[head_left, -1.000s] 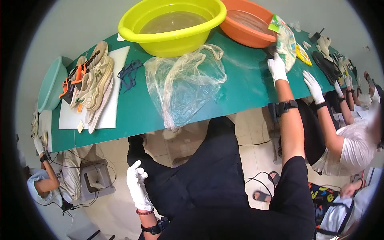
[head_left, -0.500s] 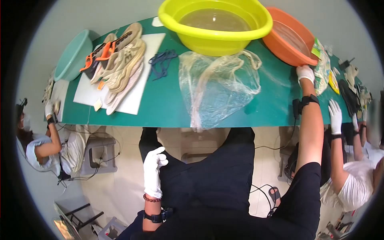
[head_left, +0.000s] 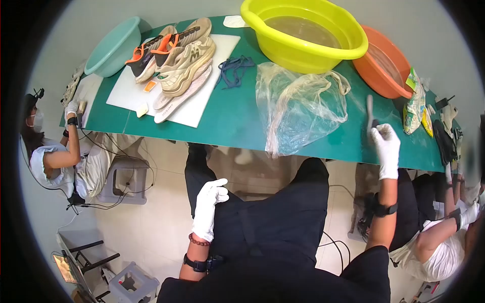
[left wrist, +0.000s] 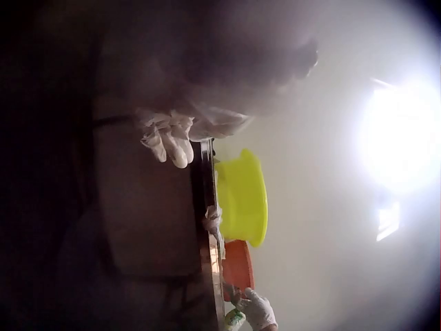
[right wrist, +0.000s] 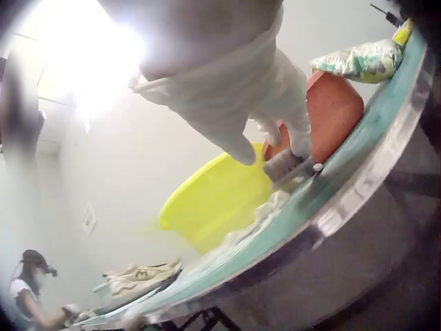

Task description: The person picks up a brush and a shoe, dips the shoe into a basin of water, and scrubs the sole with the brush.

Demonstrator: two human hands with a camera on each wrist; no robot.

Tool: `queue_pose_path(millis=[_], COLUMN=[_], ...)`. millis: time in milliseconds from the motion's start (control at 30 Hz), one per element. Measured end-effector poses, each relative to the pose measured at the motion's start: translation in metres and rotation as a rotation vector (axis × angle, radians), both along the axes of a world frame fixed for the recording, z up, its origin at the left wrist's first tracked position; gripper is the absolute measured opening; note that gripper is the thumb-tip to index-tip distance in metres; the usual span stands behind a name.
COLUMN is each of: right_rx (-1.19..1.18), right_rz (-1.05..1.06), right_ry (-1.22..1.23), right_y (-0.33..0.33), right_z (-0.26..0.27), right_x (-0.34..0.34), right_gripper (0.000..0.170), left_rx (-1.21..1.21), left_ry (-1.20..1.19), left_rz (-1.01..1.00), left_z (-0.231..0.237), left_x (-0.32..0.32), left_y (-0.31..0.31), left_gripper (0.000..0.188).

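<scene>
In the head view my white-gloved right hand [head_left: 387, 146] is over the table's front right part and pinches a brush [head_left: 370, 107]. Its grey bristles [right wrist: 281, 165] show below the fingers in the right wrist view. My gloved left hand [head_left: 209, 204] is held above my lap with loosely bent fingers and nothing in them. Near the right hand lie a crumpled clear plastic bag [head_left: 303, 113] and an orange basin [head_left: 376, 73]. A white and green packet [head_left: 414, 111] lies against that basin's right side.
A yellow basin [head_left: 308, 50] of cloudy water stands at the back. To the left, worn sneakers [head_left: 187, 65] and pink insoles [head_left: 166, 108] lie on a white board [head_left: 197, 108], beside blue laces [head_left: 235, 70]. A teal basin [head_left: 112, 48] stands farther left. People sit at both sides.
My right hand has come away from beside the orange basin and the packet, back toward the table's front edge, now with the brush. The left hand stays above the lap.
</scene>
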State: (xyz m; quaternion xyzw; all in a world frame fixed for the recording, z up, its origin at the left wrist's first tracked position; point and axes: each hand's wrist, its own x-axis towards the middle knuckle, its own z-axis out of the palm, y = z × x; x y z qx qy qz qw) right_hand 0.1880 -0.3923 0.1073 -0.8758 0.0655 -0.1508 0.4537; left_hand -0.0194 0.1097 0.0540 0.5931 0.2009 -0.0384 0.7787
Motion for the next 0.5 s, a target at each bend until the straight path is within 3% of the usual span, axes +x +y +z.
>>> queue_pose_path(millis=[33,100,200,367,500], right_rx=[0.012,-0.072,-0.200,0.316,0.458], right_rz=[-0.037,-0.034,0.016,0.107,0.072], right_ry=[-0.042,-0.205,-0.333,-0.165,-0.094], right_y=[0.036,0.065,0.098,0.146,0.162], right_z=[0.013,0.010,0.006,-0.005,-0.011], right_x=[-0.019,-0.043,-0.075,-0.109,-0.126], right_gripper=[0.026,0.030,0.018,0.016,0.014], left_rx=[-0.013,-0.023,0.013,0.048,0.174], left_ry=[-0.005,-0.027,-0.077,-0.142,-0.225], left_rz=[-0.009,-0.033,-0.025,0.043,0.150], left_z=[-0.001,-0.004,0.004,0.010,0.034], left_x=[-0.002,-0.003,-0.006,-0.009,0.003], left_y=[-0.001,-0.002,-0.001,0.022,0.057], left_gripper=[0.036,0.035,0.032,0.039,0.039])
